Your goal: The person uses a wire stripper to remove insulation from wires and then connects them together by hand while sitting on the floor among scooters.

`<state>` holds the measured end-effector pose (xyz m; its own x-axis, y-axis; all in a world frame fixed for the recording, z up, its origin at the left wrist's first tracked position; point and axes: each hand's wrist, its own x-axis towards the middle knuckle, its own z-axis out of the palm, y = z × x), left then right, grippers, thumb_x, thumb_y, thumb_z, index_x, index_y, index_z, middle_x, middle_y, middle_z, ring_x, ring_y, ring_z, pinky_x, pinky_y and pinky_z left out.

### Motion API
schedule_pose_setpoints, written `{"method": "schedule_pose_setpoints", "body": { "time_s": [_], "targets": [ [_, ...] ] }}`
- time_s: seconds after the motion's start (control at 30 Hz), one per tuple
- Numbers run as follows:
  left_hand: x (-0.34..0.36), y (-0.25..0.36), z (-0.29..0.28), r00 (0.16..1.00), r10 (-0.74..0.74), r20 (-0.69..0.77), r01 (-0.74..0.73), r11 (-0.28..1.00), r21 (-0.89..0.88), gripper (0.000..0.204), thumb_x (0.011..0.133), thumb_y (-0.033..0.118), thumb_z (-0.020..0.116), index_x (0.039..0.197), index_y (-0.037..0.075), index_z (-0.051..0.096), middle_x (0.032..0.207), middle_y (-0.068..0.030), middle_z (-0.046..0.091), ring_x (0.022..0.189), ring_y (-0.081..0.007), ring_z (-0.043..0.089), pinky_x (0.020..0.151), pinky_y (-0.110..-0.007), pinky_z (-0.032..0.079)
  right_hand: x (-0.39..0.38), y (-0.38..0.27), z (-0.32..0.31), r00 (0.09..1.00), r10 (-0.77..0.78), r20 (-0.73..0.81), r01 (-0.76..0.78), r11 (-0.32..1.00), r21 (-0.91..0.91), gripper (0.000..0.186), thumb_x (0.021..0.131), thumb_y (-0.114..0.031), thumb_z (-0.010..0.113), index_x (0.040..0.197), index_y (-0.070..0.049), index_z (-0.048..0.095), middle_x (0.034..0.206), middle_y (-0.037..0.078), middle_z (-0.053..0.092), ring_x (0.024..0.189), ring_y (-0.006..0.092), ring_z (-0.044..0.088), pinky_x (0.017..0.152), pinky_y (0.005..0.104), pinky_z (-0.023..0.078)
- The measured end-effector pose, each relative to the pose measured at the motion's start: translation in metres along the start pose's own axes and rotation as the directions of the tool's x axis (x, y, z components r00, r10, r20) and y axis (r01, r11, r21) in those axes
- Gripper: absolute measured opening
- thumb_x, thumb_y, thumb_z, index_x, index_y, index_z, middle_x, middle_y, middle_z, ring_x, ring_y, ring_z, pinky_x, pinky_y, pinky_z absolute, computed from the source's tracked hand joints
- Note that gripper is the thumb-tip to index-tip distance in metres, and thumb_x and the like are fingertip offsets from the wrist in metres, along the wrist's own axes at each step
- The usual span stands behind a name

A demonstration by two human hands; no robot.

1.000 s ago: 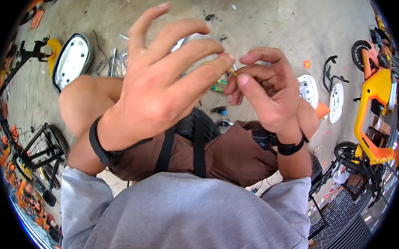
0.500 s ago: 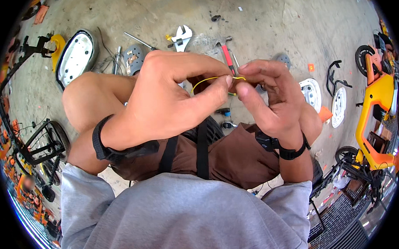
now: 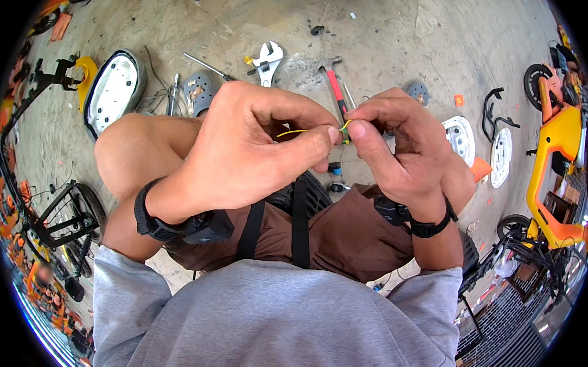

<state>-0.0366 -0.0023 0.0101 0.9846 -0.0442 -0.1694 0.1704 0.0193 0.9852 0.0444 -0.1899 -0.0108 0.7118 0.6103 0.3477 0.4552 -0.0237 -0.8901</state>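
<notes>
A thin yellow wire (image 3: 292, 132) runs between my two hands, in front of my knees. My left hand (image 3: 250, 146) pinches it between thumb and forefinger, its loose end poking out to the left of the thumb. The thumb and forefinger of my right hand (image 3: 399, 138) close on its other end, fingertips almost meeting those of the left. A small green and yellow bit (image 3: 345, 135) shows just beneath the fingertips; what it joins is hidden. Both wrists wear black straps with small black devices.
On the concrete floor beyond lie an adjustable wrench (image 3: 267, 63), a red-handled hammer (image 3: 334, 88), a screwdriver (image 3: 209, 65) and a white-lined seat shell (image 3: 114, 89). Grey clogs (image 3: 198, 90) are on my feet. A yellow-orange bike frame (image 3: 545, 181) stands right, a black frame (image 3: 65, 214) left.
My right thumb and forefinger have come together on the wire's end. The left hand has shifted slightly down, and less wire sticks out to its left.
</notes>
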Motion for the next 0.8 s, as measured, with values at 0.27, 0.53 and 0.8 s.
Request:
{"method": "schedule_pose_setpoints", "body": {
  "time_s": [0.27, 0.53, 0.8],
  "targets": [
    [0.0022, 0.0014, -0.0022, 0.997, -0.055, 0.058, 0.049, 0.994, 0.099, 0.015, 0.091, 0.009, 0.065, 0.095, -0.004, 0.071, 0.069, -0.0079, 0.068, 0.058, -0.0084, 0.062, 0.05, -0.021, 0.048, 0.0008, 0.0001, 0.0012, 0.985, 0.156, 0.073, -0.161, 0.986, 0.055, 0.009, 0.084, -0.008, 0.071, 0.091, -0.002, 0.069, 0.08, 0.006, 0.068, 0.06, 0.0098, 0.059, 0.052, 0.0221, 0.045],
    [0.0028, 0.0062, 0.0025, 0.995, -0.086, 0.044, 0.09, 0.99, -0.105, 0.017, 0.095, 0.01, 0.062, 0.097, -0.005, 0.069, 0.075, -0.0096, 0.068, 0.064, -0.0116, 0.064, 0.056, -0.023, 0.053, -0.0019, -0.003, -0.0011, 0.978, 0.205, -0.038, -0.2, 0.974, 0.108, 0.01, 0.078, -0.006, 0.074, 0.087, -0.002, 0.071, 0.077, 0.004, 0.068, 0.058, 0.0064, 0.058, 0.051, 0.0198, 0.044],
    [-0.0002, 0.001, 0.0032, 0.999, -0.015, 0.047, 0.012, 0.998, 0.062, 0.015, 0.093, 0.007, 0.063, 0.094, -0.006, 0.069, 0.074, -0.0093, 0.069, 0.064, -0.0115, 0.066, 0.055, -0.022, 0.053, -0.0005, -0.0027, -0.0059, 0.944, 0.312, 0.11, -0.327, 0.928, 0.177, 0.012, 0.073, -0.004, 0.076, 0.082, -0.003, 0.069, 0.074, 0.001, 0.066, 0.06, 0.0042, 0.058, 0.051, 0.0189, 0.044]
  ]
}}
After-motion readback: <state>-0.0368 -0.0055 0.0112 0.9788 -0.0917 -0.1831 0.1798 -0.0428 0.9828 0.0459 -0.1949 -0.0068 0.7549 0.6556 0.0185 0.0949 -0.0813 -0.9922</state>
